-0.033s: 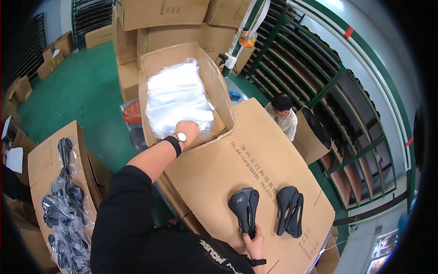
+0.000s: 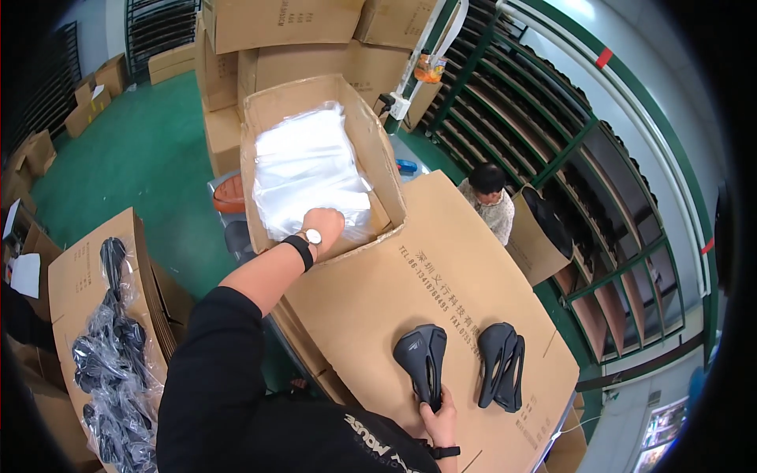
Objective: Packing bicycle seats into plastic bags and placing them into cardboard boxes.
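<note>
My left hand reaches into an open cardboard box, its fingers curled closed at the near edge of a stack of clear plastic bags. The fingertips are partly hidden against the plastic. Down at the lower right, my right hand grips the narrow nose of a black bike saddle, which rests on a flat cardboard surface. Two more black saddles lie close together just right of it, untouched.
Plastic-wrapped black saddles are heaped on a cardboard stack at the left. Large cartons rise behind the bag box. Beyond the table's right side is another person, beside a carton and tall green-framed racks.
</note>
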